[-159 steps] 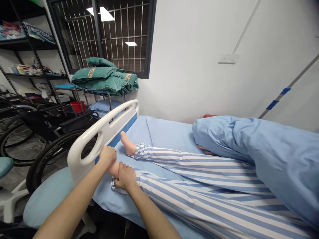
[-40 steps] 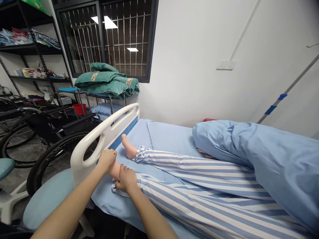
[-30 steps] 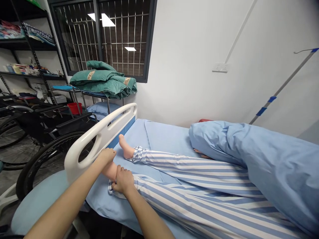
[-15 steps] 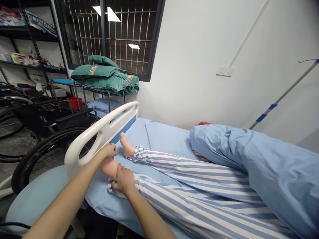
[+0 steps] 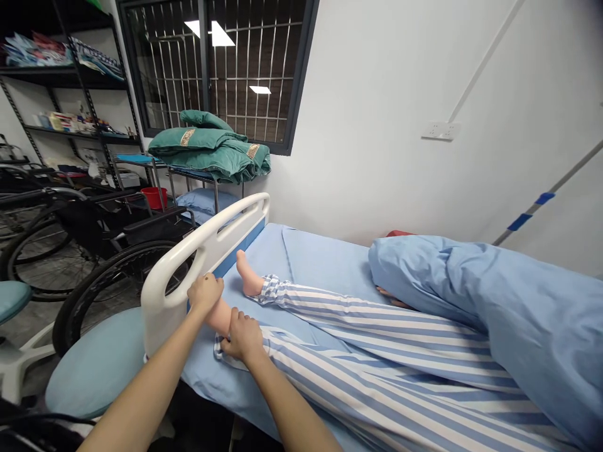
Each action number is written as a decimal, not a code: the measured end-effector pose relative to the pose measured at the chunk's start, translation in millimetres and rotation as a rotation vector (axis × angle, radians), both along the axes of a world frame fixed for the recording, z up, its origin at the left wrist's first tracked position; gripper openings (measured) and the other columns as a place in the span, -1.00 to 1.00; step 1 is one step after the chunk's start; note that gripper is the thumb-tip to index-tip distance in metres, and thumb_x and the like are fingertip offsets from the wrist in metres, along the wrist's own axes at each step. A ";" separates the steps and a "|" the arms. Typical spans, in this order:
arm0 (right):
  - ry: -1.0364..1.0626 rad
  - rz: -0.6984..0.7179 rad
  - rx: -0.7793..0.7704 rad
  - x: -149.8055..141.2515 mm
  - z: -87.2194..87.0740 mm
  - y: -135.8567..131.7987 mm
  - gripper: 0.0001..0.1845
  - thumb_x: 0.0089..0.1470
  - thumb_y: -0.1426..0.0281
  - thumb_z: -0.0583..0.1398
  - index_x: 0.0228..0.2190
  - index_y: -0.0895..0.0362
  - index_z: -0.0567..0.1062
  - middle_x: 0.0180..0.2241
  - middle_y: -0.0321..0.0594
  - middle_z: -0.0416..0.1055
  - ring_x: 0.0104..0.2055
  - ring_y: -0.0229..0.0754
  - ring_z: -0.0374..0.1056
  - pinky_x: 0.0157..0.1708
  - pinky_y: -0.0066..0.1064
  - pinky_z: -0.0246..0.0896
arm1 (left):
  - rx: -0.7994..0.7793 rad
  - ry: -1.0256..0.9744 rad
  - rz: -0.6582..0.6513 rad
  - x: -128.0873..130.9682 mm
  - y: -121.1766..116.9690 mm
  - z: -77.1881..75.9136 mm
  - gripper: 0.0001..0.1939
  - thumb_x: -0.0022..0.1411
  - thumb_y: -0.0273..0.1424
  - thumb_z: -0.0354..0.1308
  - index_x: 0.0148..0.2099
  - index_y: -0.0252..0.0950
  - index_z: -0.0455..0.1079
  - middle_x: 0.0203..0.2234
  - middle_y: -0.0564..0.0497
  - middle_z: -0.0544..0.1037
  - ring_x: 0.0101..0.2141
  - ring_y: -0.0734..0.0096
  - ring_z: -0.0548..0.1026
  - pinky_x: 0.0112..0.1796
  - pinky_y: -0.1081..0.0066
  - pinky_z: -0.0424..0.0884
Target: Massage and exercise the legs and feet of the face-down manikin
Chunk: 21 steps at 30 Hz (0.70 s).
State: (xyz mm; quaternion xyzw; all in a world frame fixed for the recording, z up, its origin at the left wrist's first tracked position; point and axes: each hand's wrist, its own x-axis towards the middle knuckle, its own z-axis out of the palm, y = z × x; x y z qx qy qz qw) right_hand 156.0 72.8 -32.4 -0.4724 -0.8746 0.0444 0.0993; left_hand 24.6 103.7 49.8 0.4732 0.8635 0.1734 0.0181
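Observation:
My left hand [image 5: 206, 292] is closed over the front part of the near foot [image 5: 219, 317], hiding its toes. Around the ankle of that same leg, at the cuff of the striped trousers [image 5: 330, 370], my right hand [image 5: 245, 336] is wrapped with its thumb on the near side. The far foot [image 5: 248, 276] rests on its heel, toes up, on the light-blue bed sheet [image 5: 315, 251]. Both legs lie stretched out along the bed. A blue quilt [image 5: 438, 270] covers the upper part, and part of a hand shows from under its edge.
The white footboard [image 5: 155, 282] rises just beyond my left hand. A round stool [image 5: 101, 358] and a wheelchair [image 5: 113, 263] stand to the left. Folded green bedding [image 5: 211, 150] lies on a rack below the window. A pole [image 5: 532, 213] leans across the right side.
The view has shifted slightly left, so everything sits further right. My left hand has tipped a little over the forefoot; my right hand keeps its hold on the ankle.

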 end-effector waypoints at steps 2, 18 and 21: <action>-0.004 0.001 -0.004 0.0 -0.9 0.0 -0.41 -0.25 0.24 0.18 -0.14 0.18 0.16 -0.27 -0.02 0.35 -0.28 0.06 0.36 -0.36 -0.20 0.24 | 0.023 -0.041 0.033 0.8 -5.5 -3.0 -0.57 0.11 -0.26 -0.17 -0.23 -0.39 0.45 -0.29 -0.29 0.53 -0.23 -0.01 0.48 -0.29 0.18 0.33; 0.017 -0.001 -0.015 1.0 1.5 -1.2 -0.42 -0.26 0.25 0.21 -0.17 0.19 0.18 -0.28 -0.03 0.35 -0.27 0.06 0.36 -0.34 -0.19 0.25 | 0.119 0.318 -0.018 14.2 -22.8 -15.4 -0.59 0.22 -0.39 -0.27 -0.19 -0.40 0.39 -0.36 -0.22 0.52 -0.35 0.11 0.51 -0.39 0.28 0.32; 0.020 -0.001 -0.026 1.9 2.4 -0.7 -0.40 -0.26 0.26 0.21 -0.16 0.19 0.17 -0.27 -0.01 0.35 -0.26 0.06 0.36 -0.33 -0.18 0.25 | 0.068 0.372 -0.092 13.7 -22.1 -12.8 -0.57 0.24 -0.42 -0.31 -0.19 -0.44 0.38 -0.34 -0.26 0.50 -0.34 0.10 0.51 -0.39 0.29 0.32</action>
